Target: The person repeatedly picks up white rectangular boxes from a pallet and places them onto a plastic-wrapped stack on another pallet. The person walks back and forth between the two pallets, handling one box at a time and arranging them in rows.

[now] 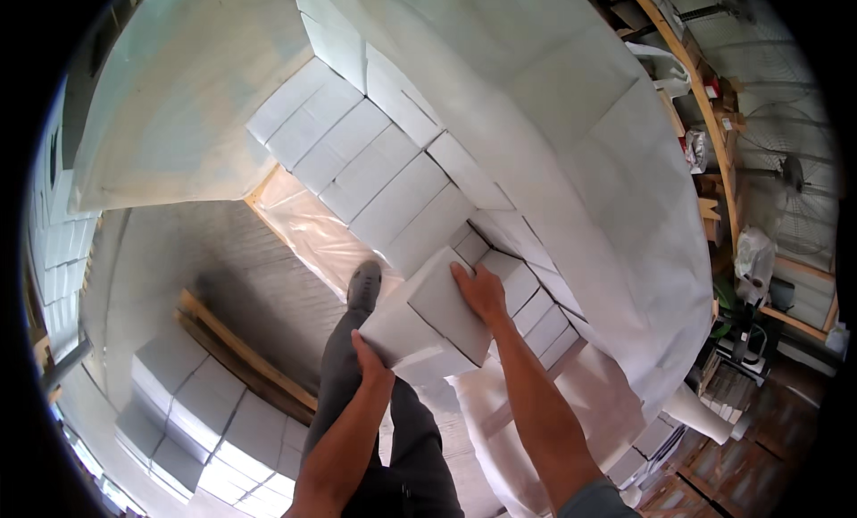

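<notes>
Between my two hands is a white cardboard box (384, 331), tilted, with a dark seam across it; I cannot tell whether it is one box or two pressed together. My left hand (371, 364) grips its near left side, thumb up along the edge. On the right, my right hand (480, 293) is closed over the top far edge. Just beyond the held box stands a row of white boxes (399, 192) packed side by side. More white boxes (536, 314) sit in a gap to the right of it, against a tall sheeted stack (616, 223).
Clear plastic film (308, 222) covers a wooden base by my shoe (364, 286). Stacked white boxes (210, 397) stand at lower left beside wooden beams (241, 348). A pale sheet (187, 90) hangs at far left. Wooden shelving (705, 99) and a wire fan (790, 174) are at right.
</notes>
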`<state>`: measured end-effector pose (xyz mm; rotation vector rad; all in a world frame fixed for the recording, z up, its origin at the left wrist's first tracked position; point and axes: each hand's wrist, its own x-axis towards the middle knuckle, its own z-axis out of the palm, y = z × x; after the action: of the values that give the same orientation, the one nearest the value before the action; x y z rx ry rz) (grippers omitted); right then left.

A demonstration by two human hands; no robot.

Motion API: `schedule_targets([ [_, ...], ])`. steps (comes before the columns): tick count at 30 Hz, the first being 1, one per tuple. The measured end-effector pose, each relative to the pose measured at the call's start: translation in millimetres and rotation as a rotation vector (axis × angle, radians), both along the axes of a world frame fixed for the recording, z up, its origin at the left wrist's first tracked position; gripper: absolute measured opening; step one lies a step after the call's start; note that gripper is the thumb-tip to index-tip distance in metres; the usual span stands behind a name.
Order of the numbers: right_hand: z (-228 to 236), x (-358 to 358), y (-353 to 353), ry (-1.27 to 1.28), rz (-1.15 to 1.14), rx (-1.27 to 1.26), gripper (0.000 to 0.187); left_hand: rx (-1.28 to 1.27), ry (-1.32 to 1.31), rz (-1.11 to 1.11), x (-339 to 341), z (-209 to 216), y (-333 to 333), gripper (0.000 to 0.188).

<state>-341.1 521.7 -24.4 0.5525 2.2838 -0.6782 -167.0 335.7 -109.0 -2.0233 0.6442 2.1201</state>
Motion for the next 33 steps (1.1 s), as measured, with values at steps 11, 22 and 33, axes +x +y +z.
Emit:
schedule_targets([
  [11,-6,11,14,0.047,-0.021,-0.071,0.073,0.042,0.133,0.044,15,11,3,0.059],
  [22,-80,-7,52,0.093,0.025,-0.098,0.069,-0.073,0.117,-0.018,-15,-1,36,0.061],
  [33,44,94,25,0.557,0.059,-0.047,0.033,0.103,0.221,-0.18,-59,-29,77,0.072],
])
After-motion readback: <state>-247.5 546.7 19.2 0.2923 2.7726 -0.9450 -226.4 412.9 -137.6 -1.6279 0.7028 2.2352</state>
